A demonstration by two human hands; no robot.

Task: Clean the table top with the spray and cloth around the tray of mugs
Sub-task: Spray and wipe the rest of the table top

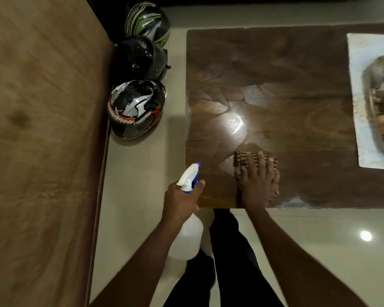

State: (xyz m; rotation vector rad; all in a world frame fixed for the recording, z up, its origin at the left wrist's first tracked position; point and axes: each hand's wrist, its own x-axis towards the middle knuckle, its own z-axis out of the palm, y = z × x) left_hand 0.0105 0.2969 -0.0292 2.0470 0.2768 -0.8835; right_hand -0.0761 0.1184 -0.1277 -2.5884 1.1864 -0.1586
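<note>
A dark glossy wooden table top (286, 69) fills the upper right, with wet smears across its left half. My right hand (258, 185) lies flat, fingers spread, on a brown striped cloth (245, 159) near the table's front edge. My left hand (180, 201) grips the neck of a white spray bottle (187, 235) with a white and blue trigger head, held just off the table's front left corner, nozzle facing the table. A shiny tray (359, 96) sits at the right edge, its contents blurred and cut off.
Three motorcycle helmets (136, 108) stand in a row on the pale tiled floor (140, 173) left of the table. A large wooden panel (42, 140) runs down the left side. My dark trouser legs (228, 262) are below the table's front edge.
</note>
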